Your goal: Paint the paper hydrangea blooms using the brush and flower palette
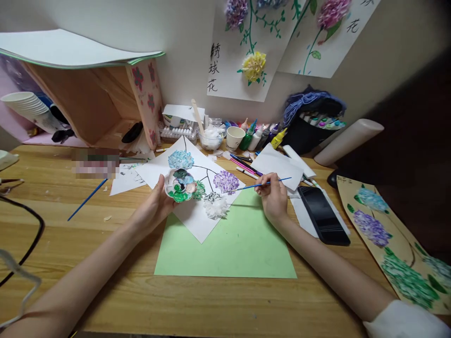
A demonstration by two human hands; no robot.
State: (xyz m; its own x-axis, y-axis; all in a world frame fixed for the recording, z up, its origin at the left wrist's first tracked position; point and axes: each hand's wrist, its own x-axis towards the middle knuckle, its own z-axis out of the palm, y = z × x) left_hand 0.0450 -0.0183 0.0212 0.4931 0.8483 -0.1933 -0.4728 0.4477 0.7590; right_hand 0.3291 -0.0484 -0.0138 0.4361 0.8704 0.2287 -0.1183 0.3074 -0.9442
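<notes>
My left hand [160,202] grips a small flower-shaped paint palette [181,186] smeared with green, dark, pale blue and peach paint. In my right hand [271,195] is a thin blue paintbrush [253,185], its tip pointing left near the purple flower [226,182]. Under both lies a white sheet of paper [202,230], turned cornerwise, with drawn dark stems and raised flowers: a light blue one [181,159], a white one [215,207] and a green one [199,190] partly behind the palette. A light green sheet [229,256] lies beneath it.
A black phone [324,215] rests at the right, beside a finished flower picture [391,244]. Paint bottles [259,136], a paper cup [235,137] and a tub of white scraps [211,137] line the back. Another blue brush [87,199] lies left, before an open box [88,103].
</notes>
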